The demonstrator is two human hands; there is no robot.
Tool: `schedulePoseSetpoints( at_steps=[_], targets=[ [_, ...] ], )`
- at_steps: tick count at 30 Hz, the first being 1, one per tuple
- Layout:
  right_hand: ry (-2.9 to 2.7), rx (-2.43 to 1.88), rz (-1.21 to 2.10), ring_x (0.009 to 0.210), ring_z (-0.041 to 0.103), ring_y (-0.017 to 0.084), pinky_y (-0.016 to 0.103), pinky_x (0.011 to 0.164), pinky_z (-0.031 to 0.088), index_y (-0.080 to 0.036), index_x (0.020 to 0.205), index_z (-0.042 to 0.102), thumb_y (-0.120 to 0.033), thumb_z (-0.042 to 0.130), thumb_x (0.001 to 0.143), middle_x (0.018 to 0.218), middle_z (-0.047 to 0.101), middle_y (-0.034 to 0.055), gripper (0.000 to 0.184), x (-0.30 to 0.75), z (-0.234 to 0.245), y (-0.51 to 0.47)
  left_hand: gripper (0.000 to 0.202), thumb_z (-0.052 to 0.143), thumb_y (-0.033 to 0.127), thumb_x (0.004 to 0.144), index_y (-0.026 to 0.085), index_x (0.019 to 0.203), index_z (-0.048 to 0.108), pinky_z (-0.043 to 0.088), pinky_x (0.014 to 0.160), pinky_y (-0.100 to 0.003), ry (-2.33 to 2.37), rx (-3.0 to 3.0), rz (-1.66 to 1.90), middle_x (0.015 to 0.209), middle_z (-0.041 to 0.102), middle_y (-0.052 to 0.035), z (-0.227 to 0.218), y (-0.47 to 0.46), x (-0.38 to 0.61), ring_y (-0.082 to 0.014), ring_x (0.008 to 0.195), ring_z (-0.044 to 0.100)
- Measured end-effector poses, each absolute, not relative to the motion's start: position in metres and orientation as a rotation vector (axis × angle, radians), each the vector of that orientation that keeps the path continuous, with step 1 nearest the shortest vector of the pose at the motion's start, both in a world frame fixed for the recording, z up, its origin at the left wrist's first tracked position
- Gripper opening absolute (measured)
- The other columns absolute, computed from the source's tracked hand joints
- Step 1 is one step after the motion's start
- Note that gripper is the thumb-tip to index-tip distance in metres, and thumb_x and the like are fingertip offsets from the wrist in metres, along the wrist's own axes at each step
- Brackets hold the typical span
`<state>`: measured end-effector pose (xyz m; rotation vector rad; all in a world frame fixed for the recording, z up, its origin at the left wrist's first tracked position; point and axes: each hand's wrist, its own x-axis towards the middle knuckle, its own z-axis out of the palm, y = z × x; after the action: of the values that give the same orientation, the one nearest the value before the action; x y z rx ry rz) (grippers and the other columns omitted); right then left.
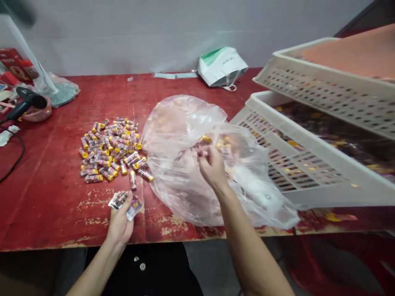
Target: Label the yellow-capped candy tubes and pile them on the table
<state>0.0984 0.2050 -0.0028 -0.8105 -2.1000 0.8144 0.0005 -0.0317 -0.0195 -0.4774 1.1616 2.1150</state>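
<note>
1. Yellow-capped printed rolls (108, 150) lay heaped on a red table (46, 197) — well left of the right hand's (211, 164) fingers, pinched on something hidden within a clear plastic bag (175, 127).
2. Left hand (120, 222) — fingers curled around flat wrapped packets (125, 204).

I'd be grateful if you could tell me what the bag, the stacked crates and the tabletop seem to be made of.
The bag looks like thin polyethylene: clear, glossy and crinkled. The crates look like moulded off-white plastic, with regular perforations. The tabletop is probably painted wood or board: glossy red paint, chipped to pale patches near the front edge.
</note>
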Motion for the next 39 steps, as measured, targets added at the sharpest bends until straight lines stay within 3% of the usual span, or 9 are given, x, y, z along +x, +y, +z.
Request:
schedulePoseSetpoints(
  at_steps=[3, 6, 9, 14, 20, 24, 28, 33, 39],
  targets=[
    [-2.101, -0.682, 1.298, 0.056, 0.052, 0.012, 0.023, 0.052, 0.046, -0.019, 0.090, 0.066, -0.033, 0.068, 0.082, 0.068, 0.058, -0.0011, 0.016, 0.109, -0.011, 0.125, 0.028, 0.088, 0.015, 0.058, 0.014, 0.076, 0.067, 0.056, 0.064, -0.024, 1.132, -0.482, 2.136, 0.073, 0.068, 0.0003, -0.021, -0.028, 0.004, -0.0118, 0.065, 0.065],
    [-1.863, -0.640, 1.781, 0.057, 0.052, 0.011, 0.022, 0.052, 0.045, -0.019, 0.086, 0.065, -0.032, 0.074, 0.077, 0.071, 0.059, -0.0013, 0.018, 0.095, -0.027, 0.058, 0.035, 0.089, 0.015, 0.054, 0.015, 0.084, 0.070, 0.053, 0.067, -0.020, 1.128, -0.466, 2.189, 0.079, 0.070, -0.0001, -0.021, -0.027, 0.010, -0.0103, 0.072, 0.065],
    [-1.660, -0.728, 1.842, 0.053, 0.050, 0.009, 0.021, 0.051, 0.045, -0.019, 0.079, 0.059, -0.036, 0.068, 0.082, 0.065, 0.056, -0.0031, 0.019, 0.080, -0.037, 0.034, 0.034, 0.090, 0.019, 0.054, 0.013, 0.082, 0.070, 0.052, 0.070, -0.021, 1.139, -0.440, 2.188, 0.079, 0.070, -0.0012, -0.018, -0.031, 0.012, -0.0106, 0.072, 0.064],
    [-1.499, -0.730, 1.927, 0.063, 0.061, 0.012, 0.021, 0.056, 0.051, -0.018, 0.086, 0.062, -0.036, 0.071, 0.079, 0.075, 0.065, 0.0007, 0.021, 0.072, -0.033, 0.039, 0.030, 0.088, 0.027, 0.058, 0.012, 0.066, 0.063, 0.046, 0.057, -0.020, 1.190, -0.380, 2.203, 0.059, 0.060, 0.0023, -0.014, -0.037, 0.014, -0.0072, 0.055, 0.054],
    [-1.531, -0.729, 1.913, 0.047, 0.050, 0.008, 0.019, 0.045, 0.046, -0.020, 0.093, 0.056, -0.043, 0.064, 0.085, 0.063, 0.058, -0.0039, 0.026, 0.072, -0.028, 0.044, 0.032, 0.087, 0.030, 0.060, 0.013, 0.075, 0.065, 0.047, 0.058, -0.022, 1.184, -0.468, 2.226, 0.073, 0.068, -0.0012, -0.010, -0.031, 0.019, -0.0108, 0.064, 0.061],
    [-1.826, -0.676, 1.656, 0.066, 0.058, 0.012, 0.024, 0.062, 0.053, -0.022, 0.117, 0.047, -0.034, 0.055, 0.093, 0.086, 0.060, 0.0010, 0.028, 0.099, -0.026, 0.053, 0.030, 0.085, 0.029, 0.063, 0.014, 0.070, 0.061, 0.046, 0.052, -0.022, 1.172, -0.555, 2.202, 0.065, 0.064, 0.0005, -0.003, -0.030, 0.015, -0.0098, 0.056, 0.058],
    [-2.234, -0.580, 1.285, 0.093, 0.063, 0.020, 0.033, 0.083, 0.054, -0.021, 0.126, 0.044, -0.022, 0.051, 0.095, 0.104, 0.061, 0.0082, 0.032, 0.128, -0.022, 0.053, 0.027, 0.084, 0.027, 0.066, 0.014, 0.069, 0.060, 0.048, 0.053, -0.022, 1.151, -0.565, 2.192, 0.063, 0.062, 0.0019, -0.002, -0.032, 0.012, -0.0089, 0.054, 0.056],
    [-2.353, -0.412, 1.011, 0.096, 0.067, 0.023, 0.035, 0.081, 0.056, -0.023, 0.123, 0.050, -0.018, 0.052, 0.095, 0.104, 0.066, 0.0097, 0.029, 0.136, -0.022, 0.050, 0.027, 0.084, 0.028, 0.065, 0.014, 0.076, 0.063, 0.050, 0.057, -0.022, 1.130, -0.531, 2.165, 0.070, 0.065, 0.0010, -0.008, -0.034, 0.014, -0.0091, 0.059, 0.059],
    [-2.194, -0.344, 0.867, 0.101, 0.066, 0.023, 0.035, 0.086, 0.057, -0.027, 0.134, 0.053, -0.010, 0.053, 0.093, 0.110, 0.065, 0.0105, 0.045, 0.138, -0.014, 0.047, 0.037, 0.087, 0.034, 0.059, 0.015, 0.080, 0.064, 0.050, 0.060, -0.022, 1.212, -0.448, 2.114, 0.078, 0.068, -0.0011, -0.007, -0.036, 0.023, -0.0118, 0.067, 0.064]
  ],
)
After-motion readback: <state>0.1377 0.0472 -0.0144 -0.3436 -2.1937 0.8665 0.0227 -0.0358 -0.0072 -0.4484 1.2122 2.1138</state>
